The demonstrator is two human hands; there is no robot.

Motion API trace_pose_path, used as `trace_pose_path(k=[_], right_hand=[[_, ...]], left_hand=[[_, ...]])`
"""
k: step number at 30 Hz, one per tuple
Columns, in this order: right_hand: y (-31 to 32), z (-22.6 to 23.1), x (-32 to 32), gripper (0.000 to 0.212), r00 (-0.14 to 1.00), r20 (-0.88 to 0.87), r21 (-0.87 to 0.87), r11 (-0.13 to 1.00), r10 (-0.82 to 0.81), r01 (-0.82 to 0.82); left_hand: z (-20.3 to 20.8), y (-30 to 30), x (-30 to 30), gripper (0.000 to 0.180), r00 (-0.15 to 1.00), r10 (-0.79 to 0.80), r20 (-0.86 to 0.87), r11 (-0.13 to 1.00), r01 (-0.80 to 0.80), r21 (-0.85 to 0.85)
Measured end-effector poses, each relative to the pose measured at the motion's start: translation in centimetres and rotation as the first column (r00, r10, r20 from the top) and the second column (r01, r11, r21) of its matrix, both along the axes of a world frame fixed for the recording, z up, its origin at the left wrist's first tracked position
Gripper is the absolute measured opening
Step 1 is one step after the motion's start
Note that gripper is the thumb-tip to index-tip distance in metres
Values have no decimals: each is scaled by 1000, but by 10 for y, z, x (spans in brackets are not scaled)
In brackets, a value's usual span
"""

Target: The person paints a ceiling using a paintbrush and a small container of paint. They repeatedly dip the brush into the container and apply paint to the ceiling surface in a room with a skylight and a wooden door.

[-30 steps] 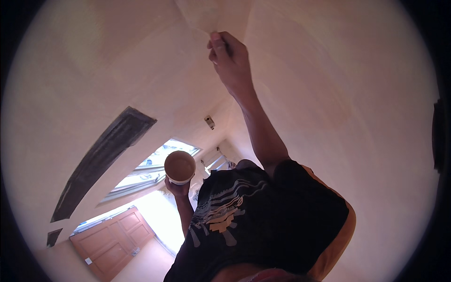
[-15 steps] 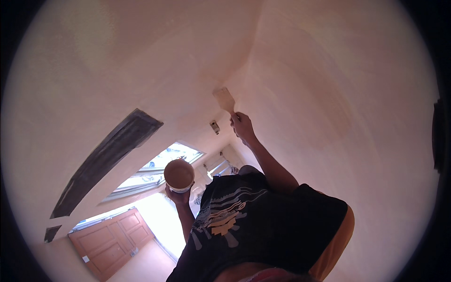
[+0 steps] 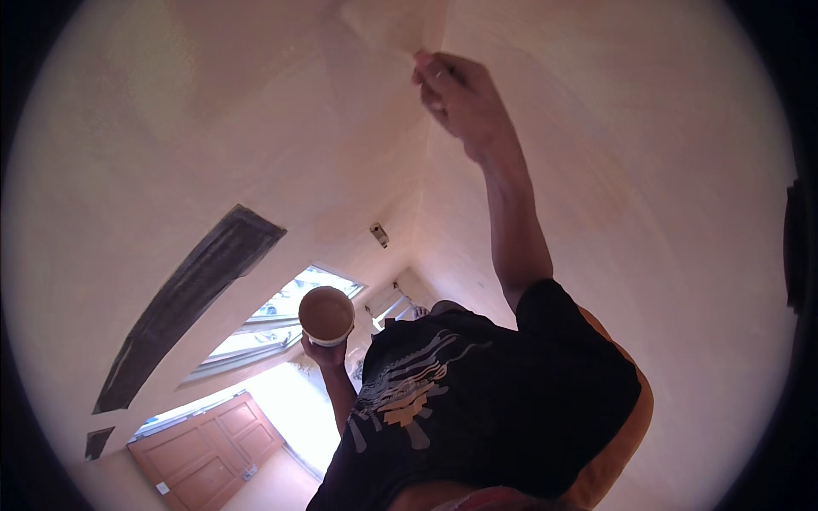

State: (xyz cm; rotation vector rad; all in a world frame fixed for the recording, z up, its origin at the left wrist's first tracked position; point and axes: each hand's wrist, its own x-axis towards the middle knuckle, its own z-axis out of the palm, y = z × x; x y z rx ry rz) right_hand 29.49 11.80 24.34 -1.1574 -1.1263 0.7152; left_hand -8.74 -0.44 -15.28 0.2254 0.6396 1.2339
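High in the view, my right hand (image 3: 464, 98) is closed round the handle of a wide flat paintbrush (image 3: 385, 27). The brush is pale and smeared by motion, its head up against the pinkish plastered wall (image 3: 281, 111) just left of the corner; whether the bristles touch cannot be made out. Lower down, my left hand (image 3: 326, 353) grips a small round tub (image 3: 327, 315) from below and the side. Its open mouth shows a beige-brown inside; how full it is cannot be told.
A long dark grey strip (image 3: 192, 302) runs along the left wall. A small wall box (image 3: 379, 235) sits near the corner. Below are a bright window (image 3: 311, 289) with open panes and a brown panelled door (image 3: 204, 451). Another plain wall (image 3: 613, 170) rises at right.
My right arm has stretched upward, carrying the paintbrush from mid-wall to the top of the view beside the corner. My left hand and the tub have barely moved.
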Motion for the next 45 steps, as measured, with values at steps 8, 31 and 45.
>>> trace_pose_path(k=[8,31,45], right_hand=[[56,-98,15,35,988,-20,-21,988,-153,152],[28,-25,-15,40,998,-38,182,981,-58,64],[52,-45,-36,37,999,22,119,992,-34,31]], left_hand=[[1,0,-2,69,952,-23,-304,993,56,100],[-1,11,5,70,999,-48,1,998,48,31],[14,-17,-1,71,640,105,-761,941,184,285]])
